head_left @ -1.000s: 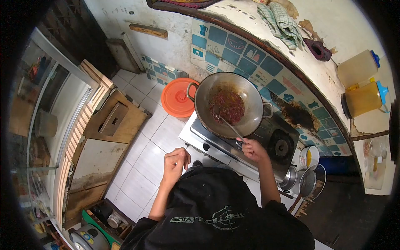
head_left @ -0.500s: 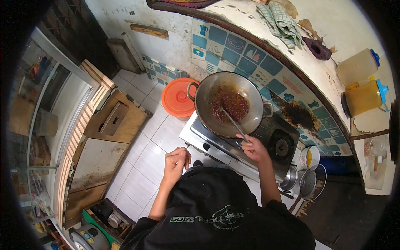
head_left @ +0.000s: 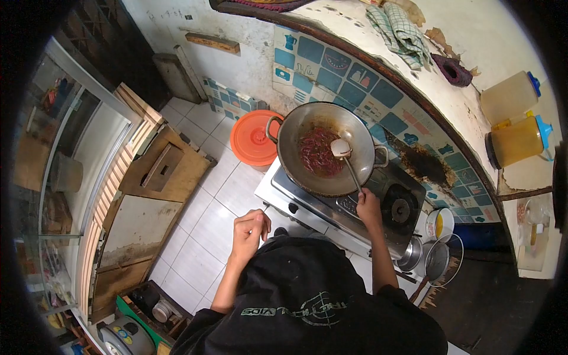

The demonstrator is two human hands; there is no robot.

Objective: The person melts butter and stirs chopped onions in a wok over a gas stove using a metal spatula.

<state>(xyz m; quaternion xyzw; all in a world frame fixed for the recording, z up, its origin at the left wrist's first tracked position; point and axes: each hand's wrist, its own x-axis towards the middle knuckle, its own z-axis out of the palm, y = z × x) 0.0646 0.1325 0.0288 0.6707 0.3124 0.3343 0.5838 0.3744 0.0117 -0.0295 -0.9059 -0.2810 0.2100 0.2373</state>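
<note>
My right hand [head_left: 368, 207] is closed round the handle of a metal spatula [head_left: 353, 173]. The spatula's pale, shiny blade is tilted above the right part of a large two-handled wok [head_left: 288, 158]. In the bottom of the wok lie thin reddish-purple slices [head_left: 320, 152] in brownish oil. The wok sits on the left burner of a gas stove [head_left: 283, 192]. My left hand [head_left: 251, 231] hovers near my body, in front of the stove, with its fingers curled in and nothing visible in them.
An orange lidded bucket [head_left: 251, 139] stands left of the wok. To the right are a bare burner [head_left: 400, 210] and several pots [head_left: 438, 260]. Jugs [head_left: 520, 141] and a checked cloth [head_left: 399, 35] rest on the ledge above. A wooden cabinet [head_left: 139, 219] stands at left.
My right hand has shifted to the right. The spatula's blade has come up out of the slices toward the wok's right side. My left hand has stayed in place.
</note>
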